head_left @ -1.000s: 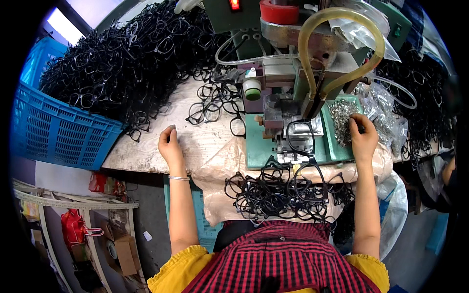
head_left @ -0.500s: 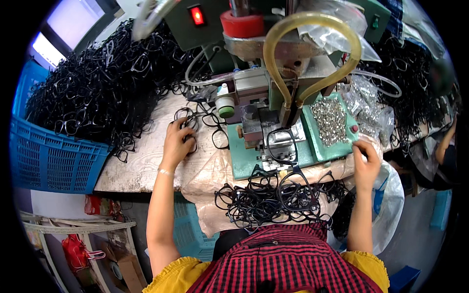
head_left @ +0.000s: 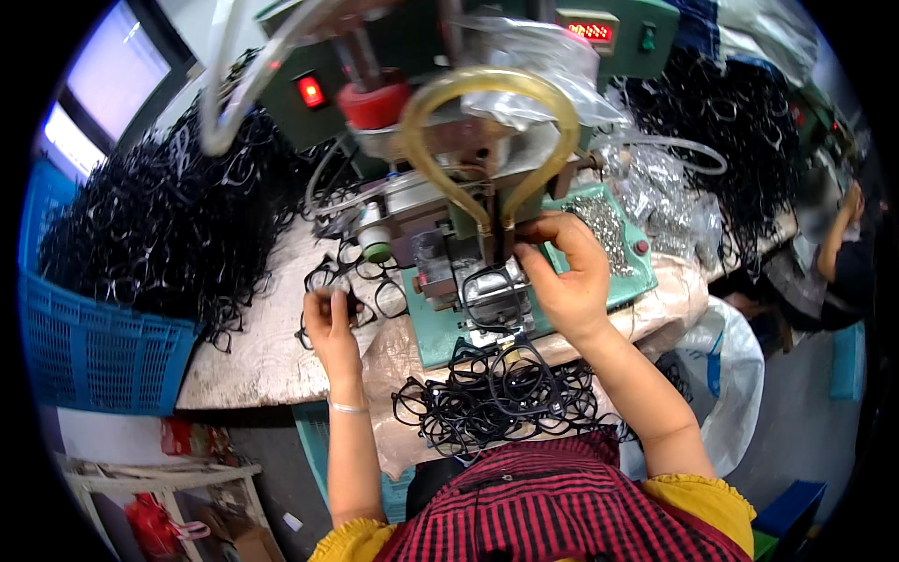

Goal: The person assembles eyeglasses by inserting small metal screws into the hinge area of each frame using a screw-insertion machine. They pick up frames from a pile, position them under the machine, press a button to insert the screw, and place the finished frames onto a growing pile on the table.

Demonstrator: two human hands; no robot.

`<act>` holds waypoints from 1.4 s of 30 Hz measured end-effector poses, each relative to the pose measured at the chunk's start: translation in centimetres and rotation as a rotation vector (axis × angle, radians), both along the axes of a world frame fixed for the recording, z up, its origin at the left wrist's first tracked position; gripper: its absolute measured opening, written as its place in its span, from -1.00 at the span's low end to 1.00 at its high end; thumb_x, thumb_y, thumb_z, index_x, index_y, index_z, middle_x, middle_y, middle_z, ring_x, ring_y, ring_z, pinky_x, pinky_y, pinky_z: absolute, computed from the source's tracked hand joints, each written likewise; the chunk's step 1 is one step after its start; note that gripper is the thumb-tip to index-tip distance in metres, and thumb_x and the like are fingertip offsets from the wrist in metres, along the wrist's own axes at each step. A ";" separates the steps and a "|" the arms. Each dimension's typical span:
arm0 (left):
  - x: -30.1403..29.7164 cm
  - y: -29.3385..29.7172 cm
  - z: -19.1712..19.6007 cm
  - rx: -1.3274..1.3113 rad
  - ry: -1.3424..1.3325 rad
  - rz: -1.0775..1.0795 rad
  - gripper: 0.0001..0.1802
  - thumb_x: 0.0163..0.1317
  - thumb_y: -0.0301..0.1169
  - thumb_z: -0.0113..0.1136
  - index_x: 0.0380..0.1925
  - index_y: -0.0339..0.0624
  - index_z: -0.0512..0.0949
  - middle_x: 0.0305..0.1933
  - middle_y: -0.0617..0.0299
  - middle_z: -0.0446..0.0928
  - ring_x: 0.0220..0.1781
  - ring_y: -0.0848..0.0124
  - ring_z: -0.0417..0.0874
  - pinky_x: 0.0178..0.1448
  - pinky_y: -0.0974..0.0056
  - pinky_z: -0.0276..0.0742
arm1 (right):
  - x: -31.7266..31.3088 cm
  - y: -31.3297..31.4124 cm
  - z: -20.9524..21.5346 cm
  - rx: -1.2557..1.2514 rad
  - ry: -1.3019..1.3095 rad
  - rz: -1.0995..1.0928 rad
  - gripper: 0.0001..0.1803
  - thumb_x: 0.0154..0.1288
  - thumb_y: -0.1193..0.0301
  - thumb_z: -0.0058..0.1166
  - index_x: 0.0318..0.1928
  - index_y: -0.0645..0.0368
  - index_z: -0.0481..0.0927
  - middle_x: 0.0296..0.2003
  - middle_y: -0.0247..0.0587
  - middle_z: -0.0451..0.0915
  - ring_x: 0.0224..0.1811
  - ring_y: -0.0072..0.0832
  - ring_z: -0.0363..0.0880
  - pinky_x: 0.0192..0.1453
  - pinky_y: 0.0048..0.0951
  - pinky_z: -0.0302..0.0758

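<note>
A black eyeglass frame [head_left: 467, 292] sits in the metal fixture under the head of a green bench press [head_left: 436, 348]. My right hand [head_left: 573, 281] is at the press head, thumb and forefinger brought together beside the frame; whatever they pinch is too small or hidden to make out. On the wooden tabletop to the left, my left hand [head_left: 330, 328] has its fingers curled on another black eyeglass frame [head_left: 323, 274], partly covered by the hand. Just behind my right hand is a green tray [head_left: 640, 272] of small silvery metal parts.
Black eyeglass frames [head_left: 501, 393] lie piled at the front edge. A blue basket [head_left: 103, 347] and a large heap of frames [head_left: 169, 225] stand left; another heap [head_left: 716, 150] is at back right. A looping yellowish tube [head_left: 567, 112] arches over the press. Another person's arm [head_left: 833, 244] shows far right.
My right hand has moved left from the tray's near right corner to the press head. My left hand stays by the frames on the left. The whole view has shifted.
</note>
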State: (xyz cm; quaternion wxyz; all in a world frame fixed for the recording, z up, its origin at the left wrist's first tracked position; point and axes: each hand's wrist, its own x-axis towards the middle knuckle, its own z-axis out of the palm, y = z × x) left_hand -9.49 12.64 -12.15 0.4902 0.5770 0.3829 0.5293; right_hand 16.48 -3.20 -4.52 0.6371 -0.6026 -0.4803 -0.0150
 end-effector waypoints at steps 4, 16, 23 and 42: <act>0.7 -1.9 2.3 0.003 -0.178 -0.024 -0.93 0.45 -0.47 0.08 -0.12 -0.15 0.44 -0.19 0.23 0.53 -0.23 0.39 0.63 -0.16 0.35 0.55 | -1.1 0.0 0.6 0.030 0.406 0.217 -0.62 0.18 0.64 0.22 0.01 0.38 0.46 -0.12 -0.17 0.59 -0.10 -0.52 0.63 0.03 -0.50 0.54; 6.9 -7.0 14.2 0.677 -0.328 -0.270 -0.92 0.38 -0.46 0.15 -0.29 -0.24 0.50 -0.37 0.03 0.65 -0.31 0.26 0.69 -0.19 0.20 0.74 | -3.9 -3.3 4.5 0.003 0.654 0.429 -0.43 0.29 0.71 0.02 0.31 0.31 0.27 0.19 -0.08 0.46 0.22 -0.38 0.52 0.28 -0.40 0.44; 7.8 -9.4 11.0 1.073 0.256 -0.604 -0.83 0.07 -0.53 0.36 -0.31 -0.07 0.66 -0.18 0.17 0.75 -0.19 0.19 0.76 0.21 -0.11 0.51 | 5.3 -4.1 -2.0 -0.492 -0.373 -0.312 -0.73 0.15 0.40 0.21 -0.11 0.14 0.69 0.14 0.13 0.53 0.35 0.06 0.35 0.43 -0.01 0.28; 1.5 -11.0 6.4 0.912 0.387 -0.187 -0.72 0.25 -0.48 0.24 -0.04 -0.31 0.56 0.17 -0.02 0.61 0.16 0.06 0.64 0.29 0.02 0.45 | 8.7 -6.1 -5.9 -0.070 0.294 -0.262 -0.89 0.24 0.54 0.24 -0.23 0.20 0.62 -0.39 -0.33 0.63 -0.36 -0.57 0.57 -0.23 -0.55 0.48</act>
